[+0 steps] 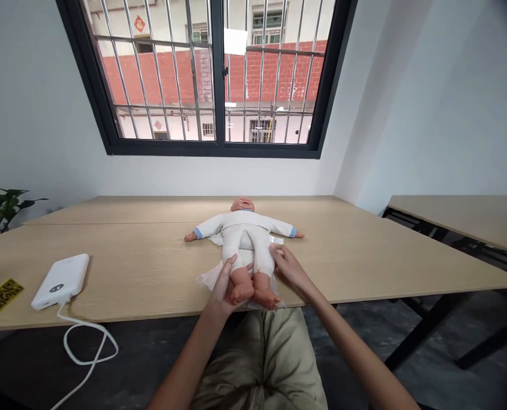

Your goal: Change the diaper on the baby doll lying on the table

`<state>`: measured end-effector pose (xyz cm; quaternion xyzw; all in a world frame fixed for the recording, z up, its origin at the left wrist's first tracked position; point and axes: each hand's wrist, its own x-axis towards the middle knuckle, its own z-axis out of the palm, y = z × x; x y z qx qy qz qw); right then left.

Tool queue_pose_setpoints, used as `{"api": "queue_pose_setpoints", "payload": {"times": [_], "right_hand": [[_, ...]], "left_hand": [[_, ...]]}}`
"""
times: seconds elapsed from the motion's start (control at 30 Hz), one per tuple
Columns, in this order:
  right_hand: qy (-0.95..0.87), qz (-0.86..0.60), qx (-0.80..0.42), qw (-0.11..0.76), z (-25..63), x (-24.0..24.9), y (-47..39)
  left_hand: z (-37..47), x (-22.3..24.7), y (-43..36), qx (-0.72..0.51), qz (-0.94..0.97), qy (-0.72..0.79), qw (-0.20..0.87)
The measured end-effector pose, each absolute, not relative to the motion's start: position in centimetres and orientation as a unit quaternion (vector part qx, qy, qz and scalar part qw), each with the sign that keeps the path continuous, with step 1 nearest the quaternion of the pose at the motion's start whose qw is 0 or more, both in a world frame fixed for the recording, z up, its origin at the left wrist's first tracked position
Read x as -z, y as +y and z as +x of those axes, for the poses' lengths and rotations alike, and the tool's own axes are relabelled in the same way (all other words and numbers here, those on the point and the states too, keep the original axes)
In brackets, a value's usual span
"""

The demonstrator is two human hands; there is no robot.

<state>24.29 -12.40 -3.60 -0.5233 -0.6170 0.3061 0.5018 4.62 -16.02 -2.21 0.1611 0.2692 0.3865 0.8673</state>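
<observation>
A baby doll (256,220) in a white outfit with blue cuffs lies on its back on the wooden table, head toward the window and arms spread. Its bare feet point at me. Under its legs and hips lies a thin white item (211,277), perhaps a diaper, with a white tab (276,240) sticking out at the right. My left hand (227,285) is wrapped round the doll's lower leg on the left. Beside the other leg, my right hand (285,263) has its fingers pinched together at the trouser edge; what they hold, if anything, is too small to tell.
A white power bank (63,281) with a white cable hanging off the front edge lies on the table (151,285) at the left. Near it is a yellow QR-code sticker (1,299). A plant (5,206) stands far left; another table (462,219) is at right.
</observation>
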Motion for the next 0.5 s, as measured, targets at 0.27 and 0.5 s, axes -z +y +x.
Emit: {"api": "queue_pose_setpoints", "payload": {"times": [0.27,0.5], "right_hand": [[-0.57,-0.519,-0.393,0.502,24.3,1.7,-14.7],[-0.6,-0.584,-0.337,0.431,28.2,0.5,-12.7]], "left_hand": [[0.8,2.1,-14.5,-0.338,0.294,0.31,0.839],[-4.5,0.8,-12.9,-0.455,0.438,0.394,0.668]]}}
